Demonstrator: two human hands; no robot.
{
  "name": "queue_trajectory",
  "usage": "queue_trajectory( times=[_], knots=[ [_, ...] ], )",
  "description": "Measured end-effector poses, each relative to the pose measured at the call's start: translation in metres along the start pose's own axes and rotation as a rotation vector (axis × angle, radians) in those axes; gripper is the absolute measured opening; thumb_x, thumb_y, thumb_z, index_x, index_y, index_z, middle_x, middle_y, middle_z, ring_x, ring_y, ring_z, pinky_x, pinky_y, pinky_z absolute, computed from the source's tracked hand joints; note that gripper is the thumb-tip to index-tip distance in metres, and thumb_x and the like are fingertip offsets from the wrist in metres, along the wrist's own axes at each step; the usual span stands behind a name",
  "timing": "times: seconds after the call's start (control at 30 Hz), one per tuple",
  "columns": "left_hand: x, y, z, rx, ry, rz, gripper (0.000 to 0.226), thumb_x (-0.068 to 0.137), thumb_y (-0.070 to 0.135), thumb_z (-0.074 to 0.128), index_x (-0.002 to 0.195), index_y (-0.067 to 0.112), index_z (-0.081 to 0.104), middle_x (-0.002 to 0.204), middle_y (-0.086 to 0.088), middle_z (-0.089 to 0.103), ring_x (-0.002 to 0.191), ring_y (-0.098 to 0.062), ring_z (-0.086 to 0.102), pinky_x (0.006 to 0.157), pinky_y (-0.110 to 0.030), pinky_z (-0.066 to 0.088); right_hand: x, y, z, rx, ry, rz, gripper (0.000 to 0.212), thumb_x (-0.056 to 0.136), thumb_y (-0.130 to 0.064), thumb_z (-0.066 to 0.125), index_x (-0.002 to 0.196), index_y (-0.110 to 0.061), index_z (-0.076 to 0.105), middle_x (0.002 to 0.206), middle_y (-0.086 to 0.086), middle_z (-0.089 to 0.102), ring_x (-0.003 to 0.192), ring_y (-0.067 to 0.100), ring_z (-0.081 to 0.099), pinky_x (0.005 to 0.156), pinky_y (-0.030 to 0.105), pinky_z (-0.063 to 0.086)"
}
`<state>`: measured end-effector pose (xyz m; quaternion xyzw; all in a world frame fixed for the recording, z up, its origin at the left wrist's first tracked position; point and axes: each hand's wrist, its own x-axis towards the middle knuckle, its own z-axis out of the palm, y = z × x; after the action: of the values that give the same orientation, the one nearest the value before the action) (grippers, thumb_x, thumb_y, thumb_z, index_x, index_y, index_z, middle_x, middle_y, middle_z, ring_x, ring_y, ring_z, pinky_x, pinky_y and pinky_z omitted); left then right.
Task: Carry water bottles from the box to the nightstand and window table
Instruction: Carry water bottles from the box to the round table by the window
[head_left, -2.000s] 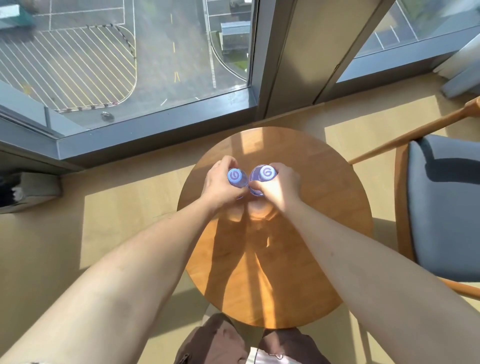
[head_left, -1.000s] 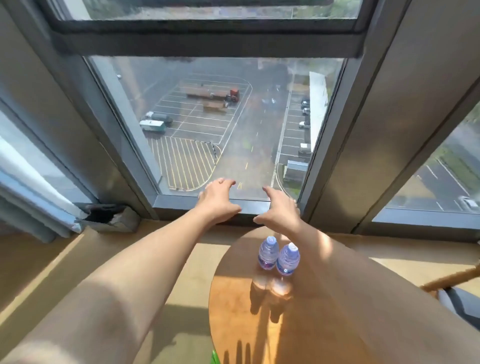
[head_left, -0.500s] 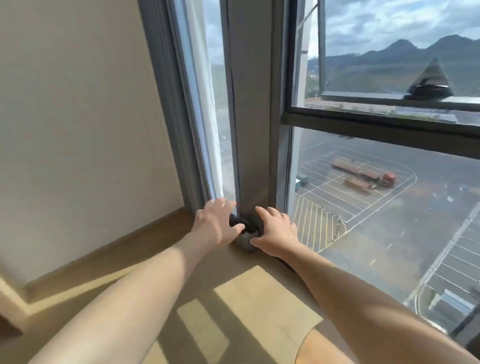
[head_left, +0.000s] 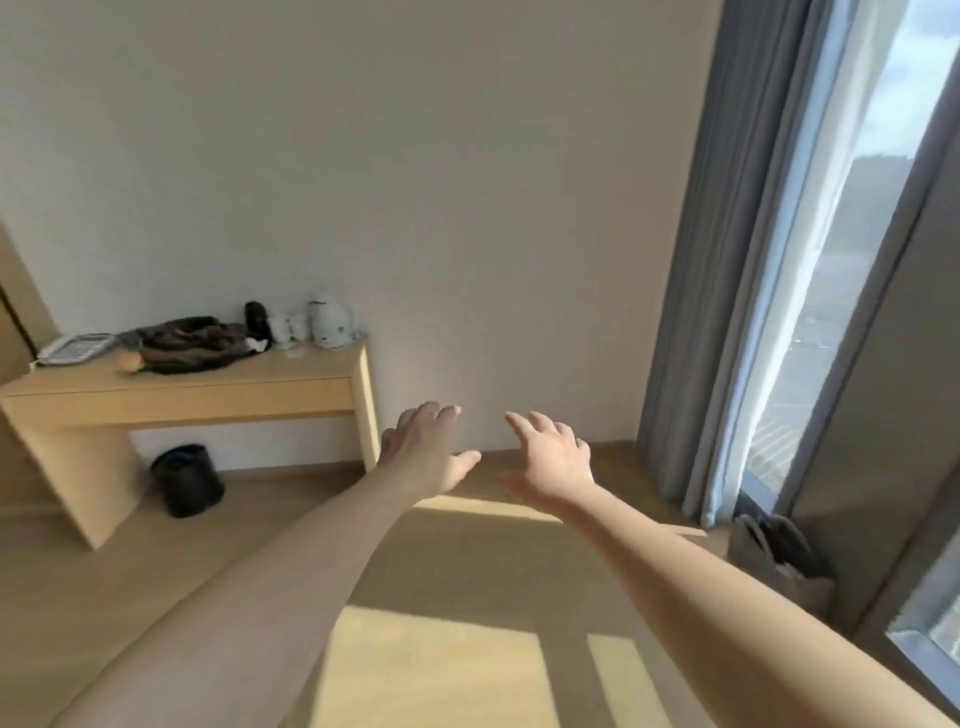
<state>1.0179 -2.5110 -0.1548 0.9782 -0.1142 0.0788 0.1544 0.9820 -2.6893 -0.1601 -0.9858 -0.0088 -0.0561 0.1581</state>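
Observation:
My left hand (head_left: 428, 452) and my right hand (head_left: 553, 457) are stretched out in front of me over the wooden floor, side by side and a little apart. Both are empty, with relaxed, spread fingers. No water bottle, box, nightstand or window table is in view.
A light wooden desk (head_left: 197, 392) stands against the white wall at left, carrying a phone (head_left: 72, 348), dark clothing (head_left: 192, 338) and a white kettle (head_left: 330, 322). A black bin (head_left: 187, 480) sits under it. Grey curtains (head_left: 727, 291) and the window are at right, with a bag (head_left: 779, 556) on the floor.
Both hands let go of the two bottles, which stayed standing on the round table. The view then swung left from the table and window to the wall and desk.

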Motion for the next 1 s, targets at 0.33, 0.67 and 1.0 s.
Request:
queue_trajectory(
  times=[0.33,0.67,1.0],
  knots=[
    [-0.069,-0.284,-0.066,0.024,0.071,-0.430,0.078,0.095,0.058,0.060,0.158,0.021,0.034,0.163,-0.005,0.031,0.150,-0.030,0.023,0.119,-0.051,0.031,0.079,-0.282,0.125,0.018,-0.194,-0.427,0.089,0.086,-0.051,0.069,0.160,-0.035,0.022,0.166,0.004,0.029,0.148,0.035,0.031,0.118,0.057,0.028],
    [-0.116,-0.524,-0.136,0.176,0.186,-0.852,0.076,0.096,0.059,0.060,0.158,0.024,0.034,0.163,-0.004,0.033,0.150,-0.027,0.029,0.115,-0.047,0.037,0.151,-0.546,0.251,0.096,-0.343,-0.828,0.085,0.087,-0.045,0.069,0.159,-0.032,0.024,0.159,0.004,0.036,0.142,0.035,0.035,0.114,0.056,0.031],
    [-0.137,-0.716,-0.218,0.239,0.252,-1.142,0.076,0.092,0.061,0.063,0.155,0.028,0.038,0.162,-0.004,0.036,0.149,-0.027,0.032,0.112,-0.053,0.039,0.200,-0.794,0.327,0.142,-0.468,-1.111,0.081,0.087,-0.043,0.068,0.157,-0.032,0.030,0.158,0.002,0.039,0.143,0.034,0.036,0.114,0.058,0.033]
  ],
)
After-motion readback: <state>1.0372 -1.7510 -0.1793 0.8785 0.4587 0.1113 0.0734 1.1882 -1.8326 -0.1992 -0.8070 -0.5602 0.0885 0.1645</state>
